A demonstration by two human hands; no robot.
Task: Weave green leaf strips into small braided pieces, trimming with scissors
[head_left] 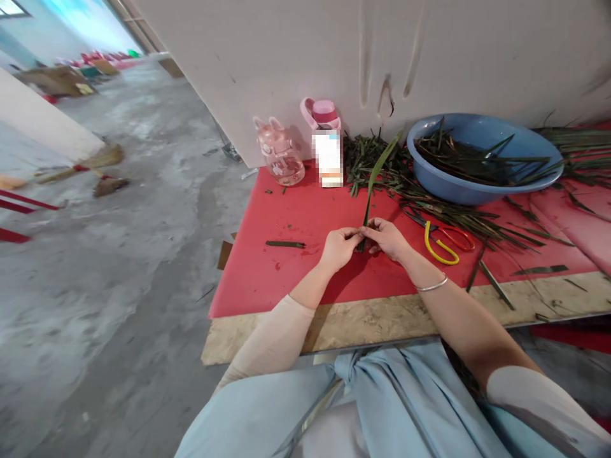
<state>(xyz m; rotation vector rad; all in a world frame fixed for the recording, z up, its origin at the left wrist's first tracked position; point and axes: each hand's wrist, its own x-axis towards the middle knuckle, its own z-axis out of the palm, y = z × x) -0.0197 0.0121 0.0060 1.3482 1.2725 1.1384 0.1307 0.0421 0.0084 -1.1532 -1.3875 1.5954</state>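
Note:
A long green leaf strip (375, 175) stands up from between my two hands, its tip leaning toward the upper right. My left hand (341, 247) pinches its lower end, fingertips pressed together. Close against it, my right hand (386, 238) grips the same strip between thumb and fingers. The short lower end of the leaf shows beneath my fingertips, though its exact shape is partly hidden. To the right of my right hand lie scissors (442, 245) with one yellow and one red handle. A short dark folded leaf piece (285, 244) rests on the red sheet to the left.
A blue basin (482, 191) holds dark wet leaves. Cut leaf pieces (370, 156) are heaped along the wall, beside a pink bottle (281, 156) and a blurred-out upright rectangle (329, 156). Loose strips (496, 229) lie at right. The table's wooden edge (382, 321) is nearest me.

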